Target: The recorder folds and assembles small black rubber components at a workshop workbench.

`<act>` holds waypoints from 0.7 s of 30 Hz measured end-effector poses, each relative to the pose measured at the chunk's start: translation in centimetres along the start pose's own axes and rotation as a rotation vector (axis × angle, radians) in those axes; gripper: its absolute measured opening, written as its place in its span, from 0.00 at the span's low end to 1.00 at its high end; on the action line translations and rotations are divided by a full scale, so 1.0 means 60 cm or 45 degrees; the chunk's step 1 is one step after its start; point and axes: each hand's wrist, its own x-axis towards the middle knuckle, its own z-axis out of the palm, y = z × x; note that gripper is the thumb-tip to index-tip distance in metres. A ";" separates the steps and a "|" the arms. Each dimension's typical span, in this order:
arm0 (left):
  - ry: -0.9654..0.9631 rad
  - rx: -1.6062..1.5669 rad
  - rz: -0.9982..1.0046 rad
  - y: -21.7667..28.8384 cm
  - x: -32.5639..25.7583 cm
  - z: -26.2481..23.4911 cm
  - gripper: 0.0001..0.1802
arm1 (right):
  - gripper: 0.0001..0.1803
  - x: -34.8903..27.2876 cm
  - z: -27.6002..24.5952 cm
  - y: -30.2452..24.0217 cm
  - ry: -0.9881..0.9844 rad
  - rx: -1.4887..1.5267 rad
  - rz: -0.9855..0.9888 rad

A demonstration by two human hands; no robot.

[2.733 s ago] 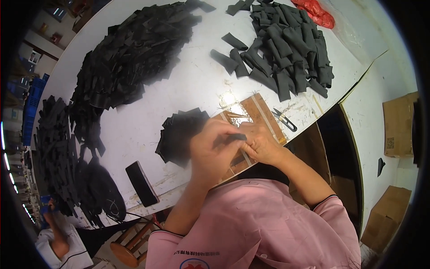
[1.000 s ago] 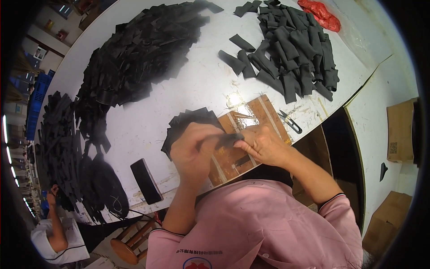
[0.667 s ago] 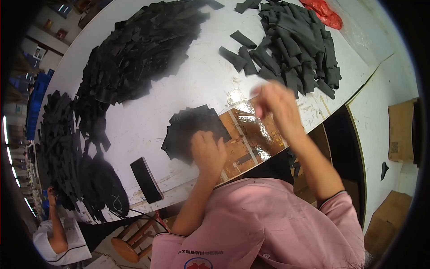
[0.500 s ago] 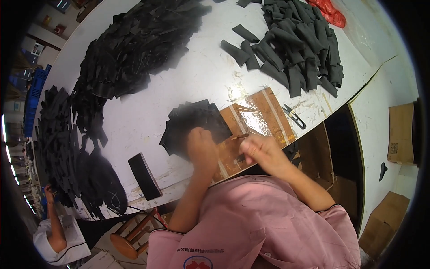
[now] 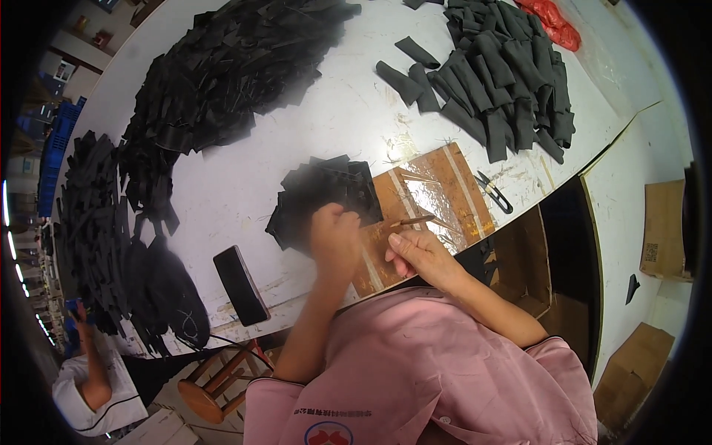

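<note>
My left hand [image 5: 335,236] rests at the near edge of a stack of black fabric pieces [image 5: 326,185]. Its fingers are curled, and whatever they pinch is hidden. To its right, my right hand [image 5: 421,256] is closed over the near part of a brown board [image 5: 460,174], thumb against the bent fingers. Nothing I can name shows in its grip. Just beyond the thumb is a thin brown pointed stick [image 5: 412,220], apparently on the board. Light tape strips and a shiny clear patch cover parts of the board.
Thread snips [image 5: 495,194] lie right of the board. A phone [image 5: 241,285] is at the left front. Flat black pieces [image 5: 230,74] heap up far left, dark grey fabric tubes [image 5: 504,81] far right. A wooden stool [image 5: 204,397] and another person [image 5: 96,386] are at lower left.
My right hand has drawn slightly toward me and left, uncovering more of the brown stick. The left hand stays by the black stack. The whole view has shifted a little.
</note>
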 end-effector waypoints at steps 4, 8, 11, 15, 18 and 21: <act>-0.147 -0.210 0.181 0.007 0.016 -0.090 0.08 | 0.22 0.009 -0.002 -0.016 -0.098 0.070 0.150; -0.271 -0.387 0.330 0.026 0.001 -0.136 0.10 | 0.19 0.023 0.027 -0.062 -0.191 0.773 0.537; -0.107 -0.543 0.258 0.037 -0.024 -0.124 0.10 | 0.15 0.034 0.051 -0.054 -0.148 0.972 0.487; 0.187 -1.488 -0.658 0.060 -0.057 -0.107 0.15 | 0.08 0.041 0.062 -0.044 -0.065 1.259 0.314; 0.044 -1.567 -0.758 0.068 -0.069 -0.098 0.13 | 0.09 0.040 0.059 -0.037 -0.052 1.276 0.257; 0.058 -1.363 -0.657 0.070 -0.068 -0.091 0.11 | 0.09 0.042 0.062 -0.034 -0.002 1.270 0.244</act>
